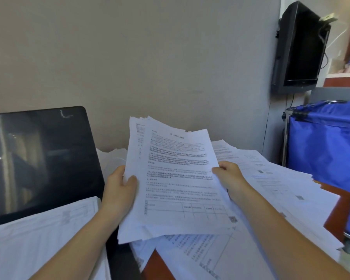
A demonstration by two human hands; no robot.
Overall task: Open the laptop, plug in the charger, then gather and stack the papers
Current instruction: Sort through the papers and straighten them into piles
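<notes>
Papers (178, 178) in a loose, uneven sheaf are held up in front of the person, tilted back toward the wall, their top edges fanned out of line; the front sheet carries printed text and a ruled table near its foot. Left hand (120, 185) grips the sheaf's left edge, thumb lying across the front page and fingers hidden behind; right hand (229, 177) clasps the right edge, thumb on the front, the other fingers behind the sheets. Beneath and to the right of the sheaf more loose sheets (275, 190) lie scattered and overlapping across a reddish-brown desk (338, 207), some hanging over its edge; another spread of sheets (38, 239) lies at lower left. Laptop (38, 158) stands open at the left, its dark screen showing only reflections, its lower part covered by those left-hand sheets. Farther right, a blue fabric bin (327, 154) on a metal frame stands beside the desk; a black monitor (301, 47) is mounted on the beige wall above it.
</notes>
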